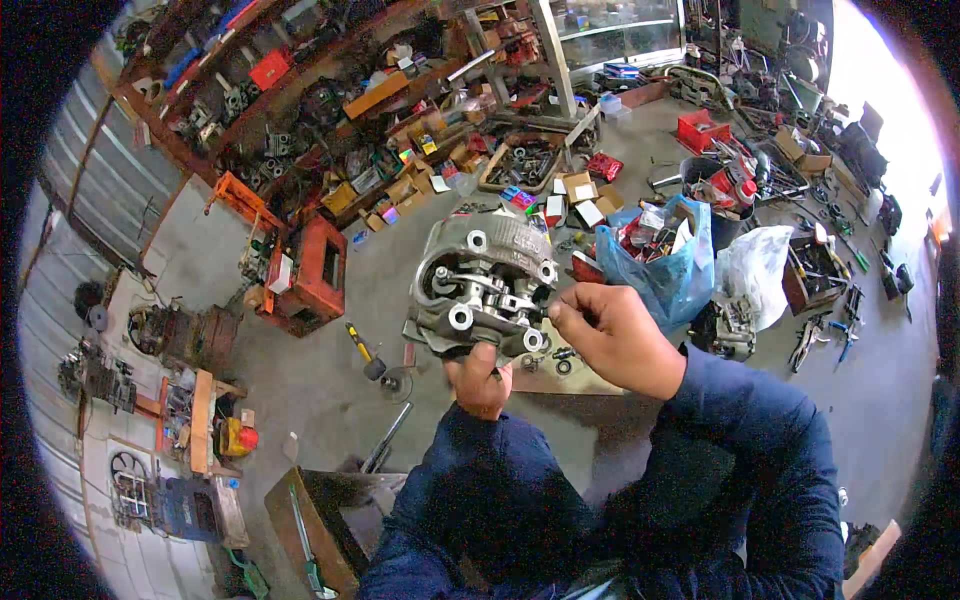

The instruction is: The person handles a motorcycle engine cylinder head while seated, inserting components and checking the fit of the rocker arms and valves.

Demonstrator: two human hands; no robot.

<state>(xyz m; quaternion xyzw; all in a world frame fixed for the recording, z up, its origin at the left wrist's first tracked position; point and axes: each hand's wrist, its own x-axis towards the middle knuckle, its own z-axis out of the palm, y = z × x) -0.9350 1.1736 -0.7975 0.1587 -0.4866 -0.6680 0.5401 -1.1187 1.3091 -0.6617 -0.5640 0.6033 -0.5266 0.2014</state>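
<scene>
A grey metal cylinder head (490, 235) is held up in front of me, its open side with rocker arms (485, 292) facing me. My left hand (481, 382) grips its lower edge, thumb on the near side and the other fingers hidden beneath. At its right side is my right hand (615, 330), fingers curled and pinched close to the casting's edge. Whatever those fingertips may hold is too small or hidden to make out. Below the casting, small dark metal parts (564, 362) lie on a board (590, 380).
A blue plastic bag (660, 265) of parts stands right of my hands, near a clear bag (755, 265) and another metal casting (730, 328). Small boxes (580, 188) and a parts tray (520, 165) lie beyond. A yellow-handled hammer (364, 350) is at left; pliers (803, 345) lie right.
</scene>
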